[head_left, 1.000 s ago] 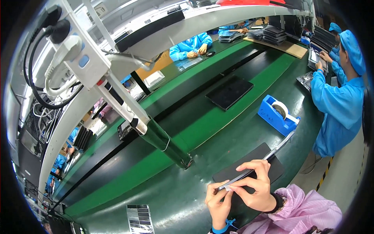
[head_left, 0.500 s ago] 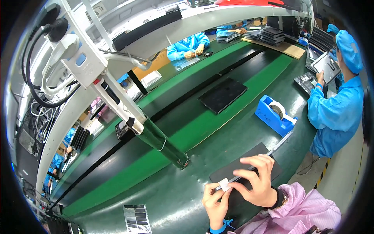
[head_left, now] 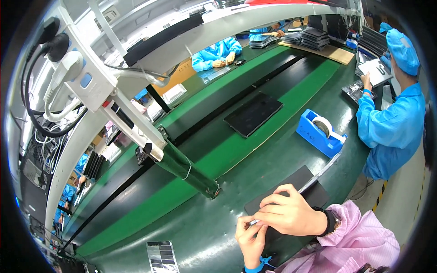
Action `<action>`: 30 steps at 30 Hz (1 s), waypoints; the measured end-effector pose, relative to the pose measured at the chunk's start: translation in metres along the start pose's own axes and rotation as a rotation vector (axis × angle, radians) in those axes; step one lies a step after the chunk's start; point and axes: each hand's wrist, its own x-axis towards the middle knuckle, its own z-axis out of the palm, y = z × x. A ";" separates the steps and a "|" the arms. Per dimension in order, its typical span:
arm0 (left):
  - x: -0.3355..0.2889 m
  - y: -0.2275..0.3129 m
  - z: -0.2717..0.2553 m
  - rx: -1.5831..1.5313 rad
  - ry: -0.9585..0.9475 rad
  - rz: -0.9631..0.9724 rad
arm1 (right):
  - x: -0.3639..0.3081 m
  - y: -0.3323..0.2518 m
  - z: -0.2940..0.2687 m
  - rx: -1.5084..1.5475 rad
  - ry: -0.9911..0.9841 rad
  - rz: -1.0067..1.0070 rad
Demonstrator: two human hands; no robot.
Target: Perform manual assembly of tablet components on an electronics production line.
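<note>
Between my hands runs a long thin silver-grey strip (head_left: 314, 180), slanting up to the right. My left hand (head_left: 249, 240) pinches its near end, where a small grey tip shows between the fingers. My right hand (head_left: 291, 213) is closed over the strip beside it, thumb and fingers together, touching the left fingertips. The fingers hide the rest of that end. Under the strip a flat dark panel (head_left: 306, 174) lies on the green bench, partly covered by my hands. A blue tape dispenser (head_left: 318, 136) with a roll of clear tape stands beyond the strip's far end.
A sheet with dark rectangular pieces (head_left: 162, 257) lies left of my hands. A black flat device (head_left: 254, 114) rests on the green conveyor (head_left: 191, 200). A post (head_left: 191, 168) rises beside it. A person in blue (head_left: 391, 118) works at the right.
My right fingers have come down and closed over the strip's end, covering the small white piece seen there before. The black device has moved slightly left along the conveyor.
</note>
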 end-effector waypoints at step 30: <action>-0.018 0.026 0.037 -0.302 0.435 -0.133 | -0.085 0.093 -0.048 1.072 0.886 1.007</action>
